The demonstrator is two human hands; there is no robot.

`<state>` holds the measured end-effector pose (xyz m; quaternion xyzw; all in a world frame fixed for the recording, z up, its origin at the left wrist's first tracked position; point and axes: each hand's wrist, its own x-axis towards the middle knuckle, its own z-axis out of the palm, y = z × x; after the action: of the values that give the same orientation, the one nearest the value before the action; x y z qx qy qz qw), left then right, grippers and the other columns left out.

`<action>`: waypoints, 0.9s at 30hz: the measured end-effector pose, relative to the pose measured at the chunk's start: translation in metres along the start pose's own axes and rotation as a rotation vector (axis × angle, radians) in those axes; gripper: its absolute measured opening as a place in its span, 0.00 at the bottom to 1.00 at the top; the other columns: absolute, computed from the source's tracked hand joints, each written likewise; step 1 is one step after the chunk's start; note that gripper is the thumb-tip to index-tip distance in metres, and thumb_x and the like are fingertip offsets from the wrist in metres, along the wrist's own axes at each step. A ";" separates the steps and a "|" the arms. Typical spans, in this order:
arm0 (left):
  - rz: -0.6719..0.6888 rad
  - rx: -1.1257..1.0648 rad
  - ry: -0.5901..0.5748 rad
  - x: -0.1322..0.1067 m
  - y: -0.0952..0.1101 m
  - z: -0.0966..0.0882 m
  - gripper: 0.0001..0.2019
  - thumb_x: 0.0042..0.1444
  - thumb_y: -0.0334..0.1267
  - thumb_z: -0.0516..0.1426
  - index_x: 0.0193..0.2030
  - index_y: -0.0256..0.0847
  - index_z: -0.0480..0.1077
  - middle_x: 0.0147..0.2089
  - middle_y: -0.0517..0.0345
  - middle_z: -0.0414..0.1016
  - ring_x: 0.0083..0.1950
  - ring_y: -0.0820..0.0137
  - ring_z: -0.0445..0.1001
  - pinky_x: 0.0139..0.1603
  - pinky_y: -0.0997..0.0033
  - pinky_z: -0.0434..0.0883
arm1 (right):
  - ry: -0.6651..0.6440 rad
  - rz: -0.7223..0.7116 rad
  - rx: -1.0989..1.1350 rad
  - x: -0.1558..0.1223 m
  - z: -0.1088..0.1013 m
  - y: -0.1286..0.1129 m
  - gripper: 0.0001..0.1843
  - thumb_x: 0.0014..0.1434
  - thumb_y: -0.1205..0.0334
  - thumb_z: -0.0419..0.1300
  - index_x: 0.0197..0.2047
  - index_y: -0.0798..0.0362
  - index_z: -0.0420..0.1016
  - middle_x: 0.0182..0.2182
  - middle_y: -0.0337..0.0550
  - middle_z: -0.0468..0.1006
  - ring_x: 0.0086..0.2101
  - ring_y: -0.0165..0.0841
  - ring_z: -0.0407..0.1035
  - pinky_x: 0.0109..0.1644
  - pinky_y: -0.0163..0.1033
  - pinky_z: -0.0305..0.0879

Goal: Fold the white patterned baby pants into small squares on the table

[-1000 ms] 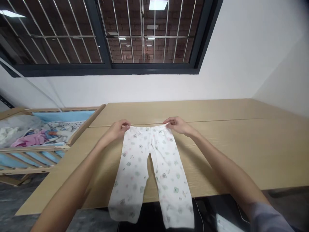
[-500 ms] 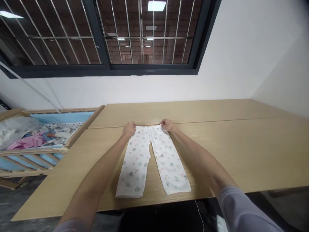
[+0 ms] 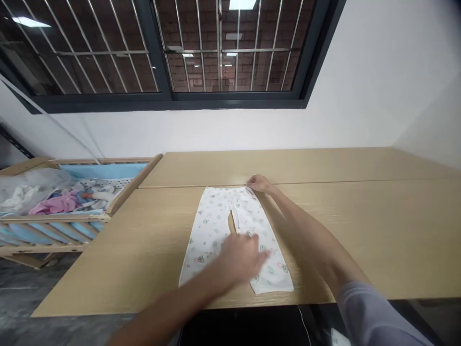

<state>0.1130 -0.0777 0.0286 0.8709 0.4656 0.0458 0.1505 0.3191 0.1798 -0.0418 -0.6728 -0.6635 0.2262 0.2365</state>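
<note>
Trousers (image 3: 212, 226), white with a small print, lie flat on the table (image 3: 360, 230) near its front edge, waistband away from the wearer. Done, by their lie: spread to full length, waistband roughly straight, legs side by side with a narrow gap. Left, as judged: slight puckers by the crotch and at the right waistband corner; no fold across the legs is visible. Right hand (image 3: 260, 183) pinches that corner between thumb and fingers. Left hand (image 3: 241, 257) is motion-blurred above the right-side leg, one finger extended; cannot tell whether it grips or touches cloth. Left forearm hides the other leg's lower end, the main obstruction to view. Surroundings: wooden cot (image 3: 137, 185) at left, holding pink cloth (image 3: 57, 204) among other fabrics; barred window (image 3: 167, 101) beyond; white cable (image 3: 304, 324) below the table edge.
</note>
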 end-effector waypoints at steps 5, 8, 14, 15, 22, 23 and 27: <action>0.124 -0.023 -0.155 -0.032 0.057 0.044 0.28 0.66 0.57 0.49 0.42 0.33 0.78 0.39 0.40 0.82 0.41 0.50 0.81 0.43 0.52 0.74 | -0.060 -0.003 0.000 -0.006 -0.002 -0.002 0.09 0.52 0.58 0.67 0.33 0.55 0.83 0.36 0.45 0.84 0.39 0.36 0.77 0.39 0.32 0.66; 0.073 -0.015 -0.198 -0.022 0.068 0.055 0.25 0.66 0.53 0.50 0.43 0.31 0.78 0.40 0.38 0.82 0.42 0.49 0.81 0.46 0.49 0.74 | -0.066 0.000 -0.014 -0.010 -0.002 -0.006 0.07 0.50 0.60 0.67 0.31 0.54 0.82 0.34 0.44 0.84 0.38 0.35 0.76 0.39 0.31 0.66; 0.077 -0.056 -0.182 -0.016 0.064 0.054 0.18 0.61 0.40 0.50 0.39 0.31 0.80 0.38 0.38 0.82 0.40 0.50 0.81 0.45 0.51 0.72 | -0.025 0.014 -0.009 -0.013 -0.001 -0.017 0.04 0.47 0.66 0.67 0.29 0.55 0.80 0.32 0.44 0.83 0.36 0.35 0.75 0.34 0.31 0.64; 0.069 -0.088 -0.154 -0.019 0.060 0.052 0.18 0.60 0.40 0.51 0.37 0.32 0.80 0.37 0.38 0.82 0.38 0.51 0.80 0.42 0.53 0.72 | -0.014 0.017 -0.002 -0.014 -0.002 -0.020 0.05 0.46 0.66 0.68 0.30 0.56 0.80 0.33 0.45 0.83 0.36 0.35 0.75 0.33 0.31 0.64; -0.113 -0.568 0.144 -0.053 0.025 0.035 0.18 0.63 0.42 0.48 0.23 0.43 0.68 0.20 0.57 0.71 0.22 0.71 0.65 0.25 0.67 0.56 | 0.006 -0.030 0.068 -0.021 -0.012 -0.062 0.06 0.51 0.62 0.68 0.31 0.56 0.79 0.26 0.43 0.80 0.29 0.31 0.72 0.29 0.31 0.62; -0.144 -0.644 0.159 -0.060 0.020 0.033 0.19 0.63 0.42 0.48 0.22 0.43 0.65 0.19 0.59 0.70 0.21 0.71 0.64 0.25 0.68 0.56 | -0.001 -0.045 0.077 -0.021 -0.011 -0.071 0.07 0.52 0.61 0.68 0.30 0.56 0.79 0.24 0.42 0.79 0.27 0.30 0.71 0.29 0.31 0.63; -0.297 -0.853 0.178 -0.091 -0.002 0.030 0.20 0.64 0.48 0.46 0.23 0.44 0.64 0.17 0.61 0.65 0.22 0.70 0.66 0.26 0.70 0.59 | -0.007 -0.111 0.090 -0.016 0.000 -0.105 0.09 0.53 0.59 0.67 0.26 0.56 0.78 0.22 0.41 0.78 0.25 0.30 0.70 0.29 0.31 0.63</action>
<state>0.0665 -0.1586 0.0049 0.6477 0.5362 0.2858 0.4597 0.2365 0.1642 0.0225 -0.6229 -0.6898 0.2448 0.2761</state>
